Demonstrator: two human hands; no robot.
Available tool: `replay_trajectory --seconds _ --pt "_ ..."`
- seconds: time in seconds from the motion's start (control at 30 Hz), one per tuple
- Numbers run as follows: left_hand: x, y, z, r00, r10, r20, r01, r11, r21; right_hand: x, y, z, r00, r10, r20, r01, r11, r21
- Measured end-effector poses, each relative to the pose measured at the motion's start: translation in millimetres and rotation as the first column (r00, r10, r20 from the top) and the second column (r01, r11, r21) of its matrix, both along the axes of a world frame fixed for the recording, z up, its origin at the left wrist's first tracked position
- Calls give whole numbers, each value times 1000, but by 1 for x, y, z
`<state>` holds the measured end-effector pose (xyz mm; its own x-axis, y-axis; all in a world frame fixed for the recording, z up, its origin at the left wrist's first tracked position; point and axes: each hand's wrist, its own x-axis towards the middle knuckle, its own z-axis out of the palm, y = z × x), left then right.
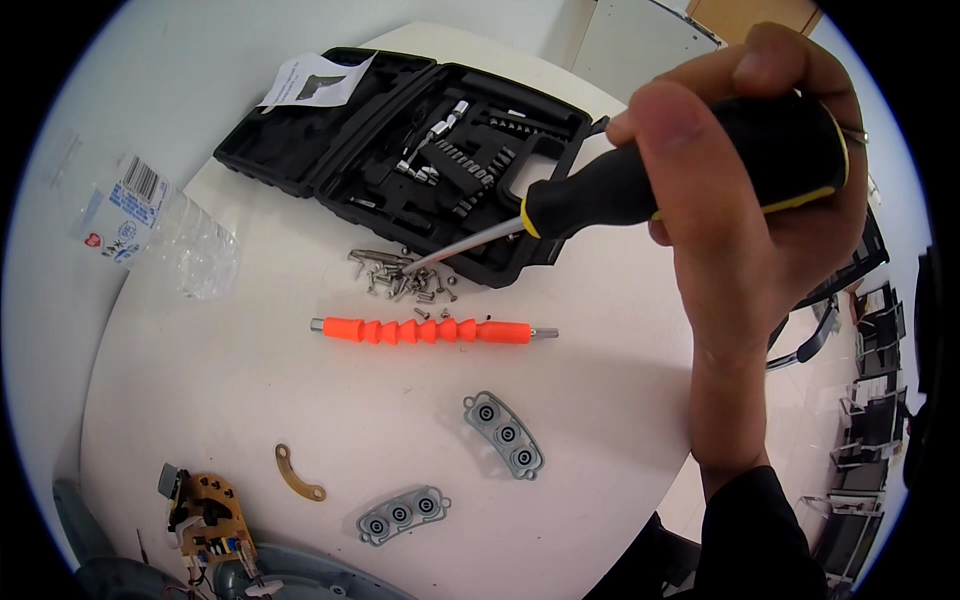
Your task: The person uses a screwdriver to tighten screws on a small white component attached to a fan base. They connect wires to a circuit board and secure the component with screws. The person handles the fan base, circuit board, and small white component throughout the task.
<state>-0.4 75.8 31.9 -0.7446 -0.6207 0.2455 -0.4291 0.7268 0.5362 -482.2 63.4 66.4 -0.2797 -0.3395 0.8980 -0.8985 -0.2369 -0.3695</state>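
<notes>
My right hand [730, 170] is wrapped round a screwdriver [590, 195] with a black and yellow handle, held up above the table. Its metal shaft slants down to the left, the tip appearing over a pile of small screws [405, 283]; whether it touches them I cannot tell. Just in front of the pile lies an orange flexible bit extension [430, 331] with metal ends. Behind the screws, an open black tool case [450, 170] holds several bits and sockets. My left hand is out of the picture.
A clear plastic bottle [160, 215] lies at the left on the white table [250, 380]. Nearer are two grey curved button pads [504, 434], a small brass-coloured curved strip [298, 474], and a circuit board [215, 520] by a grey-green casing [300, 575]. Chairs [865, 430] stand at right.
</notes>
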Motion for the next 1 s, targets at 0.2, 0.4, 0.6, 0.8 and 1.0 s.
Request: replay_trajectory --seconds 0.2,0.4,0.6,0.8,1.0 --pt "3 -1 -6 999 -5 -53 3 1000 -25 2 0 4 999 -24 48 25 999 -26" --pt "-1 -1 0 1000 0 -8 0 1000 -18 0 2 5 996 -45 76 48 998 -38" --pt "0 2 6 999 13 45 -14 999 30 -10 1 5 999 21 24 -21 1000 -24" --pt "-1 2 8 998 1 59 -2 999 32 25 -16 8 979 -58 194 52 998 34" --pt "-3 1 9 998 -7 58 4 999 47 -1 -4 4 988 34 151 -42 998 48"
